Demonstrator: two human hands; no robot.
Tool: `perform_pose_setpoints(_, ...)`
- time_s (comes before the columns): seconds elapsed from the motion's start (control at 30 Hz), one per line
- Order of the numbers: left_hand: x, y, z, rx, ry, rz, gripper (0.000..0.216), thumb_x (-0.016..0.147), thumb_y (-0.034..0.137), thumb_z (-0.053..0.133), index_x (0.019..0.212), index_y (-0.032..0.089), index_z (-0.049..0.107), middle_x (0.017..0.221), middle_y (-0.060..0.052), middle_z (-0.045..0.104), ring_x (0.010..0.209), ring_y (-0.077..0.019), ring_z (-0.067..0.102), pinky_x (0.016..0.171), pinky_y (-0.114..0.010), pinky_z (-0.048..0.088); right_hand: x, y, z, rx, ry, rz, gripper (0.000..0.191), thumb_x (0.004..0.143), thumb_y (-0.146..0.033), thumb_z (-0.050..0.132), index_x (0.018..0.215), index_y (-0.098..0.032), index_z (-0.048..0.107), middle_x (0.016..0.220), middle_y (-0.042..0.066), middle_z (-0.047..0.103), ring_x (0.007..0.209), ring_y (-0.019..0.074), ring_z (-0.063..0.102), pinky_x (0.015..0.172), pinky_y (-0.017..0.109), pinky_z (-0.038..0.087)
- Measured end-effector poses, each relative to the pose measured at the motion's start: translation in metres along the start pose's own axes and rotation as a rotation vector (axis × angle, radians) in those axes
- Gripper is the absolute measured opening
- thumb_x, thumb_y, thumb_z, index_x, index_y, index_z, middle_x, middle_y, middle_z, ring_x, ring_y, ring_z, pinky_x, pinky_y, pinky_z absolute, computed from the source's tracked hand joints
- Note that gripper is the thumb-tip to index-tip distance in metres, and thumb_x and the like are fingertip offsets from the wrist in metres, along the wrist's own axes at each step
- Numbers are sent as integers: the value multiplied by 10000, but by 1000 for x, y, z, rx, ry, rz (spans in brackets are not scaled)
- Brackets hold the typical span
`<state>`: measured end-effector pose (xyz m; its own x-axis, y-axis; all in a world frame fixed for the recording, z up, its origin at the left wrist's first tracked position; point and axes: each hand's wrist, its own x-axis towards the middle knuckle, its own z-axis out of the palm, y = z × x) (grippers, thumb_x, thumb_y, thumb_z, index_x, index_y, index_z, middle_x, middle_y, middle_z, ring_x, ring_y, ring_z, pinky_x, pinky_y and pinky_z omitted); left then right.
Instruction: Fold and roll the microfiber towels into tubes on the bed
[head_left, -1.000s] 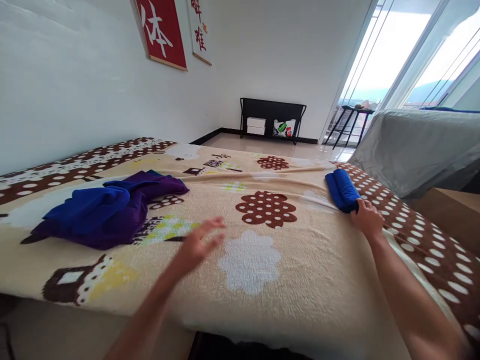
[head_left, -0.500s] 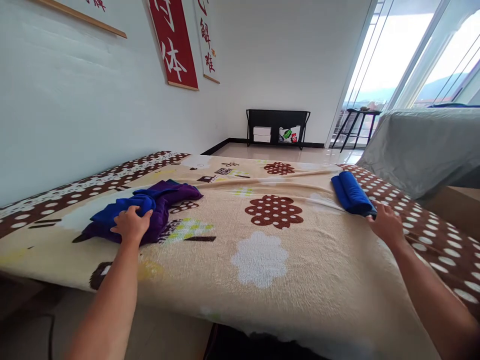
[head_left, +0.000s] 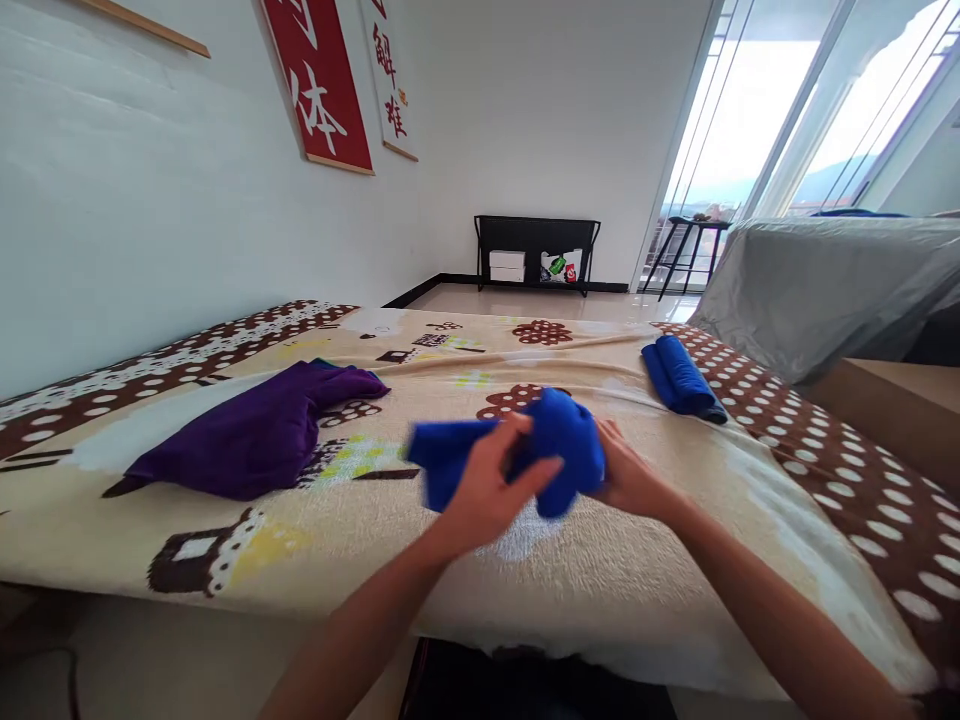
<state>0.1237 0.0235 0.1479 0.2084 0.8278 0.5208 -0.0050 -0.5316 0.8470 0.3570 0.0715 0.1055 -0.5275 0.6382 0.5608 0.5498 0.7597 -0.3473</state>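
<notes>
Both hands hold a bunched blue towel (head_left: 555,440) above the middle of the patterned blanket (head_left: 652,560). My left hand (head_left: 487,490) grips its left part, fingers curled into the cloth. My right hand (head_left: 628,478) grips its right side from beneath. The towel and hands are slightly blurred. A purple cloth (head_left: 255,440) lies flat at the left of the blanket. A rolled blue towel (head_left: 679,378) rests at the far right, apart from both hands.
A white wall with red and white banners (head_left: 319,85) runs along the left. A grey covered piece of furniture (head_left: 825,290) stands to the right. A black rack (head_left: 536,250) and a small black table (head_left: 686,250) stand by the glass doors at the back.
My left hand lifted the blue towel off the purple cloth and carried it to the middle. My right hand left the rolled towel and joined it on the blue towel.
</notes>
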Motion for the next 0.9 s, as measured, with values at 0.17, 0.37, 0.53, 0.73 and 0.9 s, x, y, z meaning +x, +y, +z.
perform_pose_setpoints(0.17,-10,1,16,-224,-24,-113,176,820,314,708,925,200,624,867,-6,607,792,-148,540,736,-279,454,-16,-17,-14,-31,-31,114,655,824,-287,645,1437,-299,413,1352,82,597,1207,296,581,1018,486,451)
perform_pose_setpoints(0.37,21,-11,-13,-597,205,-332,216,753,281,743,911,179,638,878,-8,645,764,-123,571,678,-233,451,-13,-26,-41,41,-27,250,616,824,-532,692,1365,-303,506,1350,53,613,1189,283,603,1019,454,461)
perform_pose_setpoints(0.53,23,3,-20,-594,249,-319,191,713,270,752,830,176,635,769,22,628,694,-106,567,641,-214,458,-8,-48,-49,133,-104,248,571,879,-564,606,1347,-248,526,1270,75,650,1111,269,627,946,424,486)
perform_pose_setpoints(0.73,19,18,-29,-413,256,-269,292,723,333,773,948,227,619,715,50,626,570,-92,562,520,-183,443,-6,-59,-50,121,-19,149,268,974,-363,465,1141,-240,634,1023,40,702,872,176,636,796,318,484)
perform_pose_setpoints(0.9,15,13,-32,-245,90,-342,383,730,408,790,1018,238,603,711,34,648,554,-122,596,492,-202,476,0,-56,-46,125,103,150,222,960,-325,480,1006,-226,674,885,30,675,728,148,568,695,299,447)
